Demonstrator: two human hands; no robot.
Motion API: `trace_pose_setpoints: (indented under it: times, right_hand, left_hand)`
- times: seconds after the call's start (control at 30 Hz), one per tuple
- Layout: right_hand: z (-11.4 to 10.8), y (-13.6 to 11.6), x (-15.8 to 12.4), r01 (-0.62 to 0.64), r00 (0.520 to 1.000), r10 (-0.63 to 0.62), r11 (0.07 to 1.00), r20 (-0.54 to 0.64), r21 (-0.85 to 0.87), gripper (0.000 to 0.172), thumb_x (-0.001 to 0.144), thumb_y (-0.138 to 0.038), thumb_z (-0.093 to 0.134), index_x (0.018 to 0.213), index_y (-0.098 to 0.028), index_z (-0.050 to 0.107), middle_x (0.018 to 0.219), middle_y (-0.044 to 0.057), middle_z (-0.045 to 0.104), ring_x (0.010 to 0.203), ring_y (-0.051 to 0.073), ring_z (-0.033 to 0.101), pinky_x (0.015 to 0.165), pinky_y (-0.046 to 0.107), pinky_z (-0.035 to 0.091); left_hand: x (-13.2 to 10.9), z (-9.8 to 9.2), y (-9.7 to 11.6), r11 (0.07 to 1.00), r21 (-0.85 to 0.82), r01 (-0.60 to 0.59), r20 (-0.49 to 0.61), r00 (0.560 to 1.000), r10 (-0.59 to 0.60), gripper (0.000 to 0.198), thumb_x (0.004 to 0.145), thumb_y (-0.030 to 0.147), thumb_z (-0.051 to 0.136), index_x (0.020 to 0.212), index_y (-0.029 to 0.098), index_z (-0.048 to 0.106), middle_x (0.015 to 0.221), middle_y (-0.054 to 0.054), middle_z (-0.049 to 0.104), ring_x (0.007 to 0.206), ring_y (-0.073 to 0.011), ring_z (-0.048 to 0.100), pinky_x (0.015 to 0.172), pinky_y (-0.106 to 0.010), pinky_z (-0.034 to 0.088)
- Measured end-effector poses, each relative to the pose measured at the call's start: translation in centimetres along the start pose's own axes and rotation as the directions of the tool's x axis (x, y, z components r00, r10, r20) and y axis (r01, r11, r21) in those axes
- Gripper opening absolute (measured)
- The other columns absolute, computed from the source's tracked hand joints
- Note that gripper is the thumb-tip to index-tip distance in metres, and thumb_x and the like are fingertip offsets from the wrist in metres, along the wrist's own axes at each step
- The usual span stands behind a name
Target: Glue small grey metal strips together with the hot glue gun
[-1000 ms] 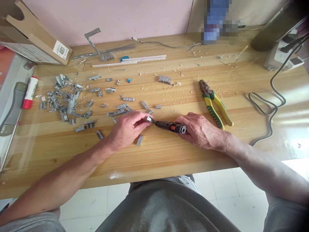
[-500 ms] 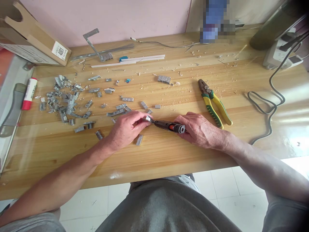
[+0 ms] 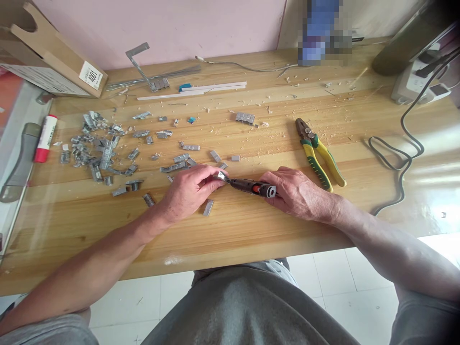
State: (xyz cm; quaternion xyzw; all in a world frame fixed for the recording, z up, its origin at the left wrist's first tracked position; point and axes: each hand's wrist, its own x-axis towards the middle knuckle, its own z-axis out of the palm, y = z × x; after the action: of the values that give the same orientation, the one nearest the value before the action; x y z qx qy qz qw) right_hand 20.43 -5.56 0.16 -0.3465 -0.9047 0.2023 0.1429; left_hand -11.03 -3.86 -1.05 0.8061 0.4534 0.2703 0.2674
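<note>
My left hand [image 3: 191,189] pinches a small grey metal piece [image 3: 221,175] between thumb and fingertips, just above the wooden table. Closed around a dark-handled tool [image 3: 253,188] is my right hand [image 3: 293,194]. This tool has a thin metal tip, an orange-red part inside its handle and a round butt end; its exact kind I cannot make out. Its tip meets the metal piece at my left fingertips. A loose grey strip [image 3: 208,207] lies below my left hand, and several more metal pieces [image 3: 181,160] lie just beyond it. My left fingers partly hide the held piece.
Pliers [image 3: 318,155] with yellow-green handles lie beyond my right hand. A pile of metal scraps [image 3: 104,148] spreads at left, near a red-and-white marker [image 3: 46,139]. White strips [image 3: 212,87], a cardboard box [image 3: 53,57] and a power strip [image 3: 419,79] with a cable are farther back.
The view shifts very slightly. Both hands keep almost the same position, with the tool tip still at the metal piece.
</note>
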Motion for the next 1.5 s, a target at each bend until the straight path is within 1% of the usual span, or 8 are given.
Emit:
trace_pose_setpoints:
  times: [0.2, 0.47, 0.8, 0.93, 1.13, 1.33, 1.43, 1.5]
  right_hand:
    - [-0.1, -0.1, 0.0, -0.013, 1.000, 0.013, 1.000, 0.020, -0.004, 0.013, 0.111, -0.026, 0.052, 0.111, -0.018, 0.062, 0.088, 0.006, 0.070, 0.077, 0.021, 0.059, 0.078, 0.035, 0.042]
    - [0.0, -0.1, 0.0, -0.004, 1.000, 0.004, 1.000, 0.008, -0.019, 0.013, 0.111, -0.026, 0.052, 0.111, -0.018, 0.062, 0.088, 0.006, 0.069, 0.076, 0.020, 0.059, 0.077, 0.034, 0.042]
    - [-0.1, -0.1, 0.0, -0.011, 1.000, 0.011, 1.000, 0.010, -0.016, 0.013, 0.111, -0.025, 0.052, 0.112, -0.018, 0.062, 0.088, 0.006, 0.070, 0.076, 0.020, 0.058, 0.077, 0.035, 0.043]
    - [0.0, -0.1, 0.0, -0.010, 1.000, 0.010, 1.000, 0.004, -0.025, 0.012, 0.111, -0.026, 0.051, 0.112, -0.019, 0.062, 0.089, 0.005, 0.070, 0.076, 0.019, 0.059, 0.077, 0.034, 0.044]
    - [0.0, 0.0, 0.0, 0.008, 1.000, -0.008, 0.999, -0.005, -0.032, 0.011, 0.111, -0.025, 0.053, 0.112, -0.018, 0.061, 0.088, 0.006, 0.070, 0.077, 0.020, 0.060, 0.076, 0.033, 0.044]
    - [0.1, 0.2, -0.1, 0.006, 1.000, -0.006, 0.999, -0.004, -0.042, 0.014, 0.113, -0.028, 0.051, 0.111, -0.019, 0.061, 0.086, 0.005, 0.068, 0.077, 0.020, 0.059, 0.076, 0.033, 0.044]
    - [0.1, 0.3, -0.1, 0.005, 1.000, -0.006, 0.998, -0.022, -0.057, 0.019, 0.114, -0.032, 0.050, 0.112, -0.018, 0.062, 0.084, 0.005, 0.067, 0.076, 0.020, 0.059, 0.075, 0.033, 0.044]
    - [0.1, 0.4, -0.2, 0.014, 1.000, -0.016, 0.998, -0.025, -0.058, 0.018, 0.114, -0.031, 0.050, 0.112, -0.018, 0.062, 0.084, 0.005, 0.068, 0.075, 0.020, 0.059, 0.075, 0.033, 0.044]
  left_hand:
    - [0.0, 0.0, -0.1, 1.000, 0.001, -0.005, -0.001, 1.000, 0.005, 0.021, 0.106, 0.040, 0.072, 0.113, 0.023, 0.081, 0.100, -0.004, 0.084, 0.086, -0.0177, 0.077, 0.080, -0.028, 0.061]
    - [0.0, 0.0, -0.2, 0.999, -0.026, -0.023, -0.012, 1.000, 0.022, 0.019, 0.105, 0.038, 0.074, 0.114, 0.023, 0.081, 0.099, -0.004, 0.083, 0.083, -0.0167, 0.076, 0.077, -0.027, 0.060]
    - [0.0, -0.1, -0.1, 1.000, 0.007, 0.000, -0.017, 1.000, 0.000, 0.024, 0.106, 0.045, 0.072, 0.113, 0.024, 0.081, 0.100, -0.004, 0.084, 0.083, -0.0173, 0.076, 0.076, -0.028, 0.061]
    - [-0.1, -0.2, -0.1, 1.000, -0.004, 0.011, -0.012, 1.000, -0.011, 0.021, 0.106, 0.043, 0.073, 0.114, 0.025, 0.081, 0.104, -0.004, 0.085, 0.084, -0.0181, 0.078, 0.074, -0.029, 0.060]
    - [-0.1, -0.6, 0.3, 0.998, -0.028, 0.054, -0.019, 0.998, -0.054, 0.018, 0.105, 0.043, 0.075, 0.112, 0.028, 0.081, 0.102, -0.001, 0.086, 0.078, -0.0181, 0.078, 0.074, -0.033, 0.061]
    - [0.1, -1.1, 1.1, 0.985, -0.135, 0.106, -0.026, 0.994, -0.111, 0.020, 0.105, 0.044, 0.075, 0.110, 0.026, 0.080, 0.108, -0.003, 0.086, 0.077, -0.0177, 0.079, 0.077, -0.034, 0.067]
    - [0.3, -1.5, 1.3, 0.964, -0.214, 0.159, -0.032, 0.985, -0.169, 0.030, 0.102, 0.053, 0.077, 0.111, 0.024, 0.081, 0.107, -0.005, 0.086, 0.076, -0.0188, 0.079, 0.076, -0.035, 0.068]
    - [0.4, -1.7, 1.4, 0.935, -0.287, 0.207, -0.029, 0.974, -0.224, 0.037, 0.098, 0.058, 0.080, 0.110, 0.024, 0.082, 0.106, -0.006, 0.086, 0.081, -0.0213, 0.080, 0.079, -0.036, 0.068]
